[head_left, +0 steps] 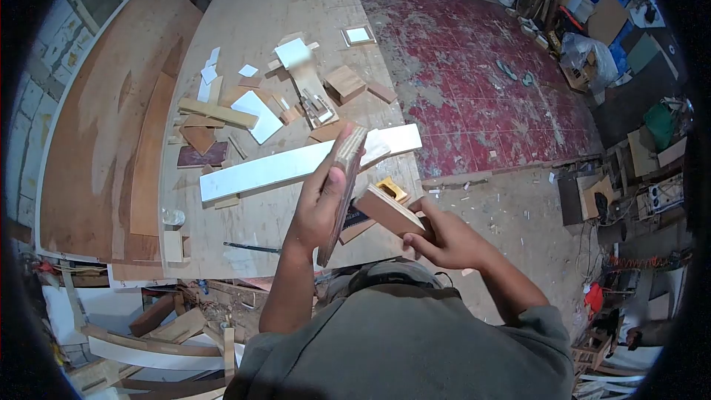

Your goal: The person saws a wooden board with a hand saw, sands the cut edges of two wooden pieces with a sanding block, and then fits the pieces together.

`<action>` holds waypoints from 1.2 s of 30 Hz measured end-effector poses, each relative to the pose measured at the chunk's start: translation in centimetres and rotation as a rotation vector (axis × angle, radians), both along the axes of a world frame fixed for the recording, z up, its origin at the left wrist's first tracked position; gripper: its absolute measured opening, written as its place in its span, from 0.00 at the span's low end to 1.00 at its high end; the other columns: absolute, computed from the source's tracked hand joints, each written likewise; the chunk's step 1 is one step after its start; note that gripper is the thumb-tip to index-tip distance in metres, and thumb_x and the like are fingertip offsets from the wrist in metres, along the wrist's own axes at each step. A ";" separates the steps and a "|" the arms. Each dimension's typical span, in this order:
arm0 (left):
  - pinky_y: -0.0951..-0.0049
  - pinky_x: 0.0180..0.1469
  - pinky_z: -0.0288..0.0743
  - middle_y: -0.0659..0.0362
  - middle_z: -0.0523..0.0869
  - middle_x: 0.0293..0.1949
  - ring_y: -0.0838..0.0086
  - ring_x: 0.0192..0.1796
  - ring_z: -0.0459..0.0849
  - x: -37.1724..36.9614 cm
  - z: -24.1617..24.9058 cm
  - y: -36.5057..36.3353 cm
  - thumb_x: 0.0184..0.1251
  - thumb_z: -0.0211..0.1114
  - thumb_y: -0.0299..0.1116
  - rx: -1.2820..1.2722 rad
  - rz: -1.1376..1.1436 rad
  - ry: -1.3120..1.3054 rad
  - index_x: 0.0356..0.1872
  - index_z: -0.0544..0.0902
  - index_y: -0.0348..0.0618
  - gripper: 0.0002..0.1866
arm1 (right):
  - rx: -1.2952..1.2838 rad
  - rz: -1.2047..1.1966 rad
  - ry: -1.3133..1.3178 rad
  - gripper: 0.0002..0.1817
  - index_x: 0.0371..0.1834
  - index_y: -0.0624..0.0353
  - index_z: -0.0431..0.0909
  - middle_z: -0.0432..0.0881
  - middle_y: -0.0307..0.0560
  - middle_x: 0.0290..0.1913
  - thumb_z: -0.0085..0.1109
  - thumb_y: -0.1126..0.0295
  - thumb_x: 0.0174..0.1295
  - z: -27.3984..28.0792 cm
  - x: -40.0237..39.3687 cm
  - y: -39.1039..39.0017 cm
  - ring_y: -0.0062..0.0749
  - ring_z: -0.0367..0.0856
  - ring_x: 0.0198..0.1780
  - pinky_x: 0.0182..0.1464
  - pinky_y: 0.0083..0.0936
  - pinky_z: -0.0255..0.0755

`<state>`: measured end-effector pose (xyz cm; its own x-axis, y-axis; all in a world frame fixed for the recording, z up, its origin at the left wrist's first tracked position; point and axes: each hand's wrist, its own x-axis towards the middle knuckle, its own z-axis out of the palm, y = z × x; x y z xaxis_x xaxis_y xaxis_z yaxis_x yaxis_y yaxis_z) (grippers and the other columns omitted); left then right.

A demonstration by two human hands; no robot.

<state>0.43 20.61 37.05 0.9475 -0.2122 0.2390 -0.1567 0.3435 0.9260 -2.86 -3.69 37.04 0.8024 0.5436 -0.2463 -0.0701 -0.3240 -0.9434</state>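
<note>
My left hand point(317, 215) is wrapped round a plywood piece point(349, 154), held up on edge with its layered side toward me. In my right hand point(450, 243) is a second, thicker plywood piece point(391, 212), gripped at its right end between thumb and fingers. The two pieces are close together over the near edge of the workbench point(259, 218). Just behind the right piece lies a yellow and black object point(392, 189), partly hidden by it. A long white board point(270, 172) lies across the bench beyond my hands, partly covered by the left one.
Wood offcuts point(215, 112), white pieces point(255, 116) and a wooden block point(345, 84) are scattered farther up the bench. A dark thin stick point(252, 247) lies near its front edge. Large wooden panels point(104, 118) lean at left; a red floor point(474, 81) stretches right.
</note>
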 end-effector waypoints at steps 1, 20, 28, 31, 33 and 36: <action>0.65 0.76 0.53 0.47 0.67 0.73 0.64 0.74 0.65 0.0 0.0 0.2 0.83 0.44 0.51 0.000 0.000 0.000 0.78 0.53 0.32 0.36 | -0.145 0.068 -0.016 0.21 0.60 0.64 0.62 0.82 0.48 0.34 0.58 0.67 0.71 0.3 0.3 -0.2 0.27 0.83 0.34 0.34 0.26 0.77; 0.47 0.56 0.81 0.37 0.75 0.63 0.50 0.58 0.81 0.1 -0.4 1.2 0.77 0.35 0.68 -0.597 -0.057 0.399 0.77 0.59 0.47 0.41 | -0.425 0.042 -0.958 0.29 0.66 0.49 0.75 0.75 0.49 0.35 0.64 0.52 0.62 1.6 0.5 1.5 0.47 0.78 0.30 0.34 0.41 0.73; 0.47 0.60 0.79 0.37 0.76 0.63 0.50 0.62 0.80 -0.5 -0.3 1.0 0.77 0.36 0.67 -0.685 -0.213 0.535 0.74 0.63 0.44 0.40 | -0.504 -0.061 -1.028 0.19 0.44 0.47 0.83 0.77 0.43 0.24 0.60 0.44 0.66 1.5 3.5 0.5 0.38 0.81 0.24 0.24 0.35 0.72; 0.46 0.60 0.79 0.36 0.76 0.63 0.49 0.63 0.79 -0.4 0.4 1.2 0.77 0.35 0.67 -0.708 -0.226 0.483 0.74 0.63 0.42 0.41 | -0.499 0.196 -1.101 0.18 0.36 0.48 0.82 0.78 0.43 0.24 0.62 0.45 0.64 2.5 1.1 1.0 0.40 0.82 0.25 0.25 0.37 0.73; 0.46 0.60 0.79 0.36 0.76 0.63 0.49 0.63 0.79 -1.0 0.4 1.4 0.77 0.35 0.67 -0.716 -0.267 0.477 0.73 0.63 0.40 0.42 | -0.445 0.162 -1.129 0.16 0.34 0.48 0.81 0.79 0.43 0.25 0.63 0.48 0.64 1.5 1.4 1.0 0.41 0.83 0.26 0.26 0.38 0.74; 0.46 0.60 0.79 0.37 0.75 0.64 0.49 0.63 0.79 -1.2 0.3 1.0 0.76 0.35 0.68 -0.713 -0.124 0.514 0.74 0.63 0.42 0.42 | -0.577 -0.198 -1.070 0.12 0.34 0.54 0.80 0.78 0.51 0.26 0.58 0.59 0.69 2.8 5.6 -0.5 0.50 0.82 0.29 0.30 0.39 0.73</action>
<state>-0.74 21.57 37.30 0.9541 -0.2839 -0.0950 0.2966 0.8525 0.4305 2.71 -4.20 39.82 0.8040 0.4192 0.4217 0.5547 -0.7842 -0.2780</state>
